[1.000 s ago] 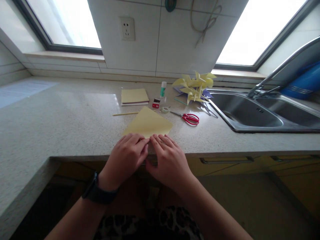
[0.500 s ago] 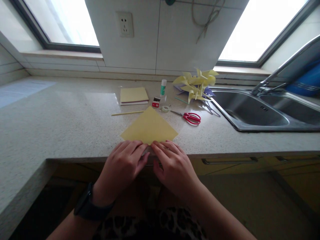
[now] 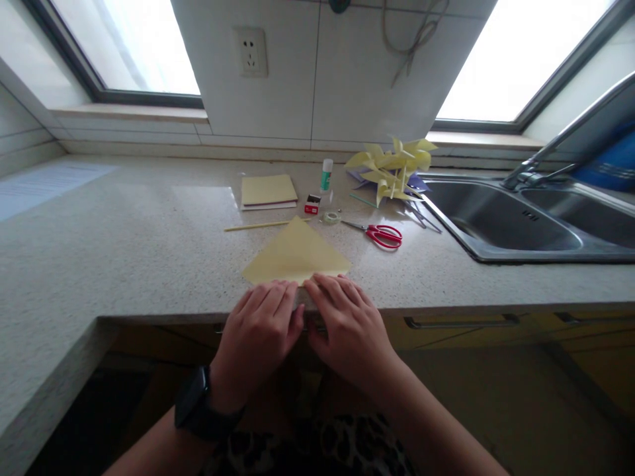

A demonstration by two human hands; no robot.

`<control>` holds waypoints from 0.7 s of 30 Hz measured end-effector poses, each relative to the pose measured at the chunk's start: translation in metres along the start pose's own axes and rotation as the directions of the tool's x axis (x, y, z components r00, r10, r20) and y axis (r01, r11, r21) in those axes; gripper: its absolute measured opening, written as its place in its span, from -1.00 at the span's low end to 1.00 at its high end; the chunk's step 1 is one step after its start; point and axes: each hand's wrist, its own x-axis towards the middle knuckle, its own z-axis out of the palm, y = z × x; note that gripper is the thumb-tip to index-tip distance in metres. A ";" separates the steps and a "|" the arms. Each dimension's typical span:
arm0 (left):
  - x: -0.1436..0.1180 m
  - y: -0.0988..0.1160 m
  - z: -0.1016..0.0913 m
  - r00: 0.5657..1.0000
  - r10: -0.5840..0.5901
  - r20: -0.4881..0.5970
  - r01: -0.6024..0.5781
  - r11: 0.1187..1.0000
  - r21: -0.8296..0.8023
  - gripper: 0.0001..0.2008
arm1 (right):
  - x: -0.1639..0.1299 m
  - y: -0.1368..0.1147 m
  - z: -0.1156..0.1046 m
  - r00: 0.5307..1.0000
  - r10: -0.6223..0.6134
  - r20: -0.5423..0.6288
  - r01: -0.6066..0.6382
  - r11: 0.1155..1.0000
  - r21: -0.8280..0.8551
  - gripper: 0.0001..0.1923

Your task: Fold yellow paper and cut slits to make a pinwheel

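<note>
Two hands at lower centre of frame, both flat and fingers extended, pressing the near edge of a yellow paper sheet (image 3: pixel 296 254) folded into a triangle, apex pointing up-frame. Left hand (image 3: pixel 260 324) (black watch (image 3: pixel 194 403) on the wrist) and right hand (image 3: pixel 350 324) sit side by side, index fingers almost touching at the middle of the fold; neither grasps anything, palms down. Paper lies on the speckled countertop (image 3: pixel 124 238), its long edge close to the counter's front lip. Judgement on the crease: fingertips should run outward from the centre toward each corner, keeping the corners matched so the layers do not skew; the edge sits near the lip, so firm downward pressure is safer than a drag toward the body. Behind the paper, centre frame: thin wooden stick (image 3: pixel 251 226), stack of yellow sheets (image 3: pixel 268 190), small red box (image 3: pixel 311 205), glue stick (image 3: pixel 326 174), tape roll (image 3: pixel 331 217), red-handled scissors (image 3: pixel 381 235). Finished yellow pinwheels (image 3: pixel 391 168) are heaped beside the steel sink (image 3: pixel 501 225) at right.
</note>
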 end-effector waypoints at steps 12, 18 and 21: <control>-0.010 -0.011 0.006 0.996 0.064 -0.054 -0.066 0.998 -0.019 -0.65 | -0.005 0.001 0.003 0.997 -0.020 -0.071 0.015 0.998 -0.063 -0.49; -0.021 -0.013 -0.003 0.994 0.095 -0.046 -0.100 0.989 -0.114 -0.72 | -0.015 0.014 0.005 0.978 -0.082 -0.193 0.088 0.996 0.023 -0.76; -0.020 -0.013 -0.009 0.994 0.094 -0.050 -0.102 0.979 -0.178 -0.73 | -0.018 0.019 0.004 0.965 -0.104 -0.240 0.129 0.988 0.089 -0.83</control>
